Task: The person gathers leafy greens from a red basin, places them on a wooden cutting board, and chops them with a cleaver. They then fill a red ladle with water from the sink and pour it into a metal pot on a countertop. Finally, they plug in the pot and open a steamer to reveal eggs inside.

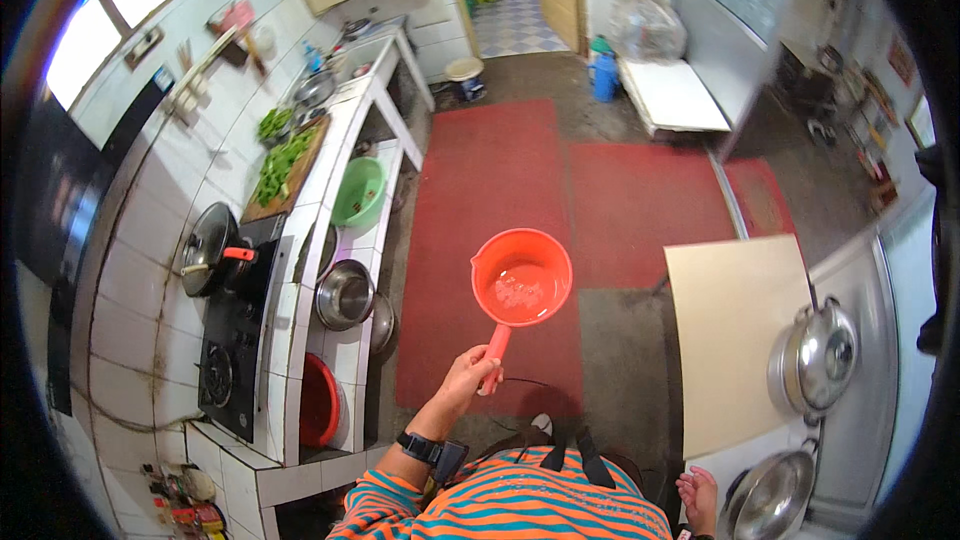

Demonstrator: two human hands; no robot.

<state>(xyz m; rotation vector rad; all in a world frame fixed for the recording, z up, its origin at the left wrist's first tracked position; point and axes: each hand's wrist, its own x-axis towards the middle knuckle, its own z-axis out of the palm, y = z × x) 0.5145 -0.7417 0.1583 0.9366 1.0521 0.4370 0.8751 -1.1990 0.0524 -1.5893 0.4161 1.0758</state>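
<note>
My left hand [472, 376] is wrapped round the handle of an orange-red plastic water dipper [490, 292], held out in front of my body over the red floor mat. A little clear water with light glints shows in the bottom of its bowl. My right hand [697, 495] hangs low at the right, beside a wide steel pan [803, 480], its fingers loosely curled apart with nothing visible in them. It is close to the edge of the surface the pan stands on; whether it touches I cannot tell.
On the left, a tiled counter carries a black gas stove [232, 380], a lidded wok [208, 250] and chopped greens [280, 170] on a board. Green [360, 190], steel [345, 295] and red basins [318, 400] sit below. A beige board [735, 325] and lidded steel pot [820, 352] stand right.
</note>
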